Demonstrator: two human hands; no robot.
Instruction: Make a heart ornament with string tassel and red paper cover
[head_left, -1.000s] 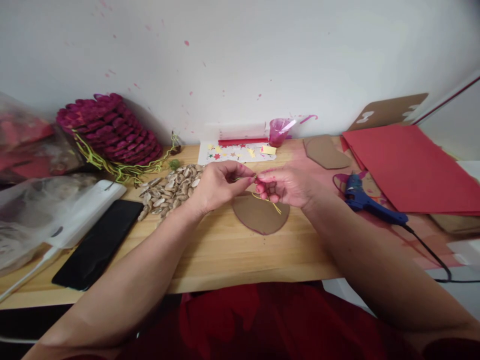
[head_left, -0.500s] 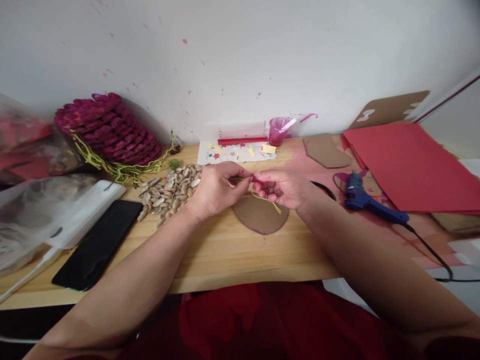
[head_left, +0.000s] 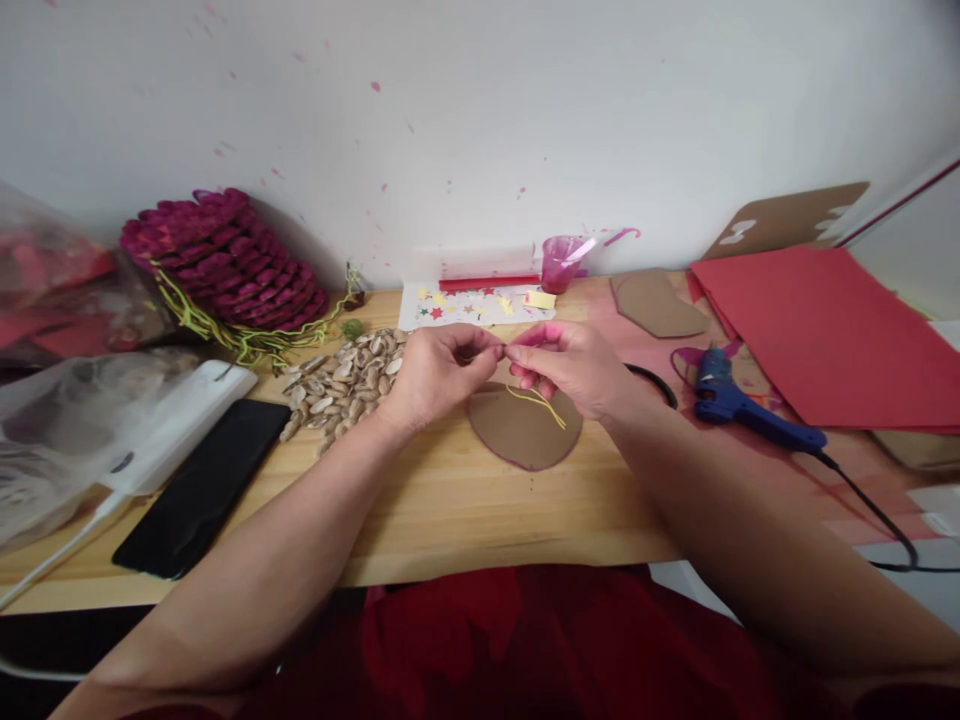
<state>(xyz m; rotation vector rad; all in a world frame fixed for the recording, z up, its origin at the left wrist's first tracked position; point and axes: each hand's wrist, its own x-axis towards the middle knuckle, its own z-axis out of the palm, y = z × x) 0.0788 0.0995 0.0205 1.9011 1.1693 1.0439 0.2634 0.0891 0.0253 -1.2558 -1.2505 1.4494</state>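
Both hands meet fingertip to fingertip above a rounded brown cardboard piece [head_left: 521, 440] on the wooden table. Yellow-green string [head_left: 541, 402] trails from the pinched fingers, its loose ends hanging over the cardboard. My left hand [head_left: 442, 375] is closed, thumb against forefinger, on the string. My right hand [head_left: 566, 365] pinches the string too, its fingers curled and stained pink. What lies right between the fingertips is too small to make out. Left of my left hand spreads a pile of pale seed shells [head_left: 349, 380].
A magenta layered cone [head_left: 232, 260] with yellow-green strings lies at the back left. Nearer are a black phone [head_left: 202, 490] and a white power bank [head_left: 187, 425]. At the right lie a blue glue gun [head_left: 750, 410] and red sheets [head_left: 832, 340]. A pink cup [head_left: 561, 265] stands behind.
My right hand has turned, its thumb now stretched toward the left fingertips. The string ends hang more freely over the cardboard. The whole view has shifted slightly.
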